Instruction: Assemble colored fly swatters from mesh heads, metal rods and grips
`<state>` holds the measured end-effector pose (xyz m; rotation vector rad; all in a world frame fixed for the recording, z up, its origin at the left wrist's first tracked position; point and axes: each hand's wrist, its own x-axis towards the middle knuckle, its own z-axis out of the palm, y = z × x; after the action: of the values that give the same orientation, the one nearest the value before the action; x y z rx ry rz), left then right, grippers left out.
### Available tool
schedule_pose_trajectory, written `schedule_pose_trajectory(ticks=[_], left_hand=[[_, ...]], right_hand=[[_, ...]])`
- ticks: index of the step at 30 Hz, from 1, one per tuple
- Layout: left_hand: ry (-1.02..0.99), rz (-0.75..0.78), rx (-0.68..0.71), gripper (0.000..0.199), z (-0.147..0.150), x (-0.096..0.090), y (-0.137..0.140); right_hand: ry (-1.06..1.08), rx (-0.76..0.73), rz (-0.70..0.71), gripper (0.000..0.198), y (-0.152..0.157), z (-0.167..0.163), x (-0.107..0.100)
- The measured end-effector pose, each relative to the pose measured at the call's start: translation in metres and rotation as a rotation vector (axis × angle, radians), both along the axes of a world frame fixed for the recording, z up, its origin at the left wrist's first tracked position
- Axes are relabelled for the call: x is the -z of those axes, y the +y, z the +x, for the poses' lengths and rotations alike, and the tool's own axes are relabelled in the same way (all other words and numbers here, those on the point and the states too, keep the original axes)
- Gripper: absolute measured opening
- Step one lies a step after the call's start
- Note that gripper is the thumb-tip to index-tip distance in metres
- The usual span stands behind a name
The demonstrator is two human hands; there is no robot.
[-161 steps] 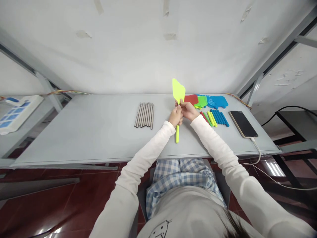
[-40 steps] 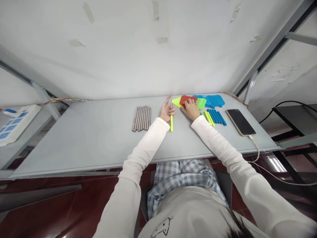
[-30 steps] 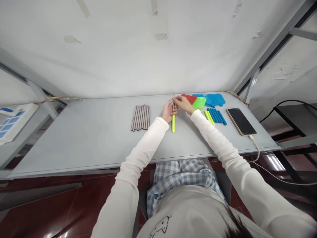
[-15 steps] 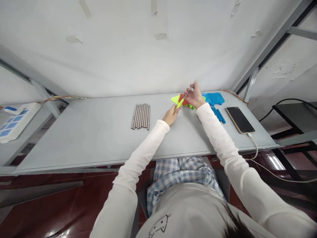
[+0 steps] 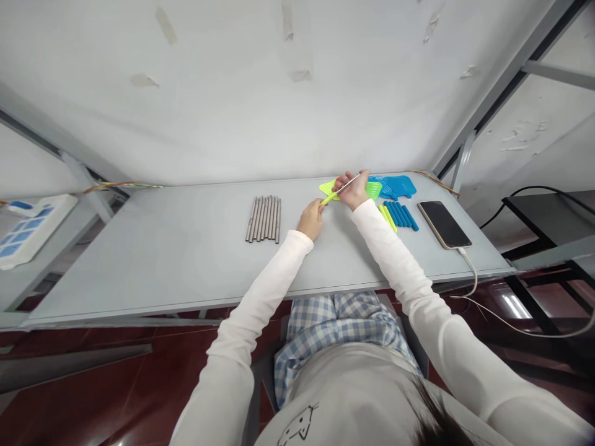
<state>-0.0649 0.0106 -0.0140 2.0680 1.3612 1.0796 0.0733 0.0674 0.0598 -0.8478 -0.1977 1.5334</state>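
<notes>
My left hand [image 5: 310,220] is closed around the lower end of a yellow-green grip tube [image 5: 329,198]. A thin metal rod [image 5: 348,183] runs from that tube up to the right, across the palm and fingers of my right hand [image 5: 355,193], which is closed loosely on it. Behind my right hand lie flat, perforated plastic pieces: a yellow-green one [image 5: 326,186], a green one [image 5: 374,189] and a blue one [image 5: 400,185]. My right hand partly covers them. Just right of my right wrist are yellow tubes [image 5: 387,218] and several blue tubes [image 5: 400,215].
Several metal rods [image 5: 263,219] lie side by side left of my hands. A phone [image 5: 445,224] with a white charging cable [image 5: 473,272] lies at the table's right. Loose wires [image 5: 121,184] run along the back left edge. A white and blue box [image 5: 35,229] stands far left.
Both hands have shifted slightly left, and the rod is tilted lower, its tip now by my right fingers. Yellow tubes beside the blue ones have come into view; the red piece no longer shows.
</notes>
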Motion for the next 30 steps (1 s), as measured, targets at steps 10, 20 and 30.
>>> schedule_pose_trajectory(ticks=[10,20,30], left_hand=[[-0.209,-0.13,-0.105,0.011,0.011,-0.012,-0.023],[0.062,-0.264,-0.109,0.019,0.012,-0.021,-0.035],[-0.933,-1.323,0.436,0.036,-0.001,-0.032,-0.026]], right_hand=[[-0.312,-0.149,0.103,0.051,-0.016,-0.011,-0.002],[-0.305,-0.067,0.203,0.058,-0.022,-0.028,0.006],[-0.132,-0.291,0.061,0.046,-0.011,-0.011,0.025]])
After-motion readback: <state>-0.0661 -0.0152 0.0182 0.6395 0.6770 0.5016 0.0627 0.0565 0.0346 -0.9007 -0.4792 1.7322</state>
